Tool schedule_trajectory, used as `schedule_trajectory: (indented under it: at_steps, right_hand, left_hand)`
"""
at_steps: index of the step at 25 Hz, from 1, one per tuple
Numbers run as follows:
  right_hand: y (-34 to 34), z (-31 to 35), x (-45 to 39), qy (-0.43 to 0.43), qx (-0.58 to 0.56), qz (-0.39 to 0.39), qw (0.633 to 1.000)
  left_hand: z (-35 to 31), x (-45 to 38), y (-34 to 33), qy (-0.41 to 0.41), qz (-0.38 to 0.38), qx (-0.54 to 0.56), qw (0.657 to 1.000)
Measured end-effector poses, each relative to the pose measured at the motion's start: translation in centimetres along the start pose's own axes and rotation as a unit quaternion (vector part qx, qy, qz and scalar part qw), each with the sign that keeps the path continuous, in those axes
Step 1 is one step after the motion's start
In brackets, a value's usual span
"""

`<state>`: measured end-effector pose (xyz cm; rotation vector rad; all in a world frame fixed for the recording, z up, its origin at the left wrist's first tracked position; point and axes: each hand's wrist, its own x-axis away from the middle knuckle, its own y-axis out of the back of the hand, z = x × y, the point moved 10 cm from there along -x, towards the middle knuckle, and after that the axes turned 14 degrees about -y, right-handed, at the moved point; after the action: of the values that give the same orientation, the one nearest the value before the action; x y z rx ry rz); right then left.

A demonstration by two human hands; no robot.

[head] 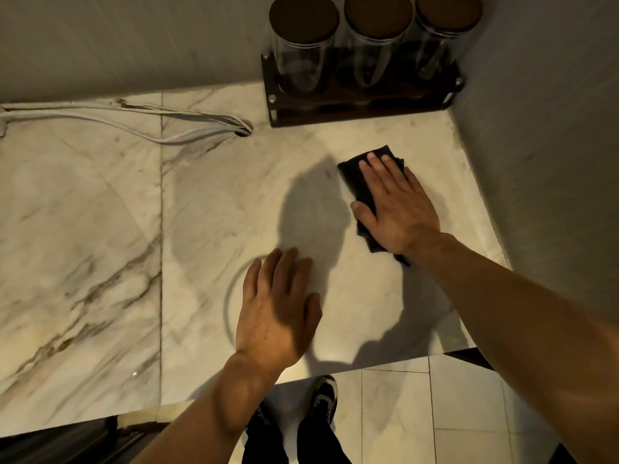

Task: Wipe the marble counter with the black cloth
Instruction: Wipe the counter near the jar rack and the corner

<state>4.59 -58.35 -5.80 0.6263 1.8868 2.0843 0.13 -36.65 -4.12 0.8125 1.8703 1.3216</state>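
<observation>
The marble counter (100, 229) is pale with brown veins and fills most of the view. A folded black cloth (358, 177) lies flat on it at the right, near the wall corner. My right hand (395, 205) presses down on the cloth with fingers spread, covering most of it. My left hand (278, 309) rests flat on the bare marble near the front edge, fingers together, holding nothing.
A dark wooden rack (361, 105) with three glass jars (376, 38) stands in the back right corner. White cables (134, 123) run along the back into a hole (244, 130) in the counter. Walls close off the back and right. Floor tiles (402, 413) and my shoes show below.
</observation>
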Motion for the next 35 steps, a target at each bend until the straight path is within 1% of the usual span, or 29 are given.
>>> schedule_trajectory:
  at_steps: [9,13,18,21,24,29,35]
  right_hand:
    - [0.7,-0.5,-5.7,-0.103,-0.039,-0.016,0.994]
    - [0.8,-1.6,-7.2,-0.166,-0.049,-0.022,0.985]
    - [0.9,-2.8,-7.2,-0.243,-0.070,-0.042,0.967]
    - [0.8,-3.9,-6.8,-0.288,-0.085,-0.036,0.953]
    - [0.9,-5.0,-5.9,-0.321,-0.087,-0.046,0.942]
    - [0.8,-6.3,-3.3,-0.338,-0.089,-0.058,0.935]
    - [0.1,-7.1,1.7,-0.356,-0.087,-0.070,0.928]
  left_hand:
    - [0.3,0.0,-0.5,0.011,0.012,-0.020,1.000]
    - [0.4,0.0,-0.7,0.018,0.022,-0.021,0.999]
    - [0.5,0.0,-0.7,0.018,0.021,-0.017,0.999]
    - [0.3,0.0,-0.6,0.010,0.019,-0.015,1.000]
    - [0.4,0.0,-0.5,0.005,0.013,-0.010,1.000]
    - [0.2,0.0,-0.2,-0.003,-0.001,-0.002,1.000]
    - [0.3,-0.1,-0.3,-0.002,0.013,-0.002,1.000]
